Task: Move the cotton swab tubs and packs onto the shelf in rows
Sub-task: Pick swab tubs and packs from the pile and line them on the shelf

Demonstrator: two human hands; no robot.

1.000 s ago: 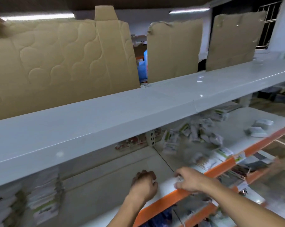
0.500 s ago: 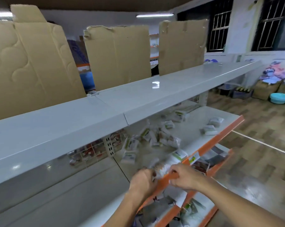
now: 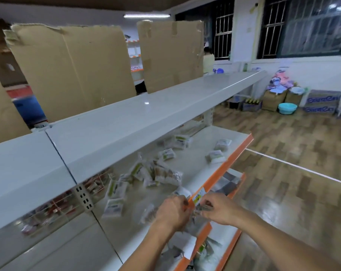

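I see both hands at the shelf (image 3: 214, 151) edge. My left hand (image 3: 172, 212) and right hand (image 3: 219, 211) each have a clenched grip on a blurred small pack (image 3: 200, 209).

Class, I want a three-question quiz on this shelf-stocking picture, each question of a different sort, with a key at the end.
1. True or false: the top shelf has cotton swab packs lined up on it.
2. Multiple choice: the loose packs on the middle shelf lie (A) in neat rows, (B) scattered, (C) stacked in one pile.
3. Fill in: the left hand and right hand meet at the shelf's ______-coloured front edge.

Key: 1 false; 2 B; 3 orange.
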